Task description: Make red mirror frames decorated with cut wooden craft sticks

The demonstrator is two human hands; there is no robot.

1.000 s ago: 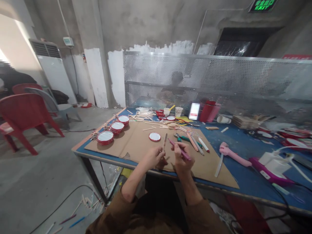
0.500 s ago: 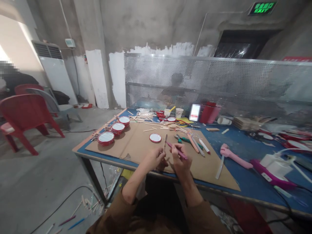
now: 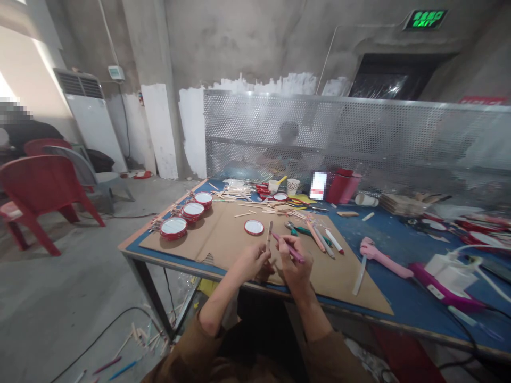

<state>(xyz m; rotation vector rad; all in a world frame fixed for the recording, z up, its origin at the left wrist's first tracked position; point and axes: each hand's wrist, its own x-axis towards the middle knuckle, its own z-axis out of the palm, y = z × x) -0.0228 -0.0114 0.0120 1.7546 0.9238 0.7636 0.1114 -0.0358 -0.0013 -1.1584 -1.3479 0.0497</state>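
Light is dim (exit sign [image 3: 425,19] glowing), edges stretched.

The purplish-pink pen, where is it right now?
In the head view, the purplish-pink pen is gripped in the right hand, just right of centre above the cardboard. Its tip points left, beside the wooden stick held in the left hand.

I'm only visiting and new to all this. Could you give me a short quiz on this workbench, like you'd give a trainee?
1. What does the right hand hold?
(a) a paper cup
(b) a purple pen
(c) a red chair

2. True or false: the left hand holds nothing.

3. Fill in: the round white piece lying on the cardboard just beyond the hands has a ____ rim.

Key: 1: b. 2: False; it holds a thin stick upright. 3: red.
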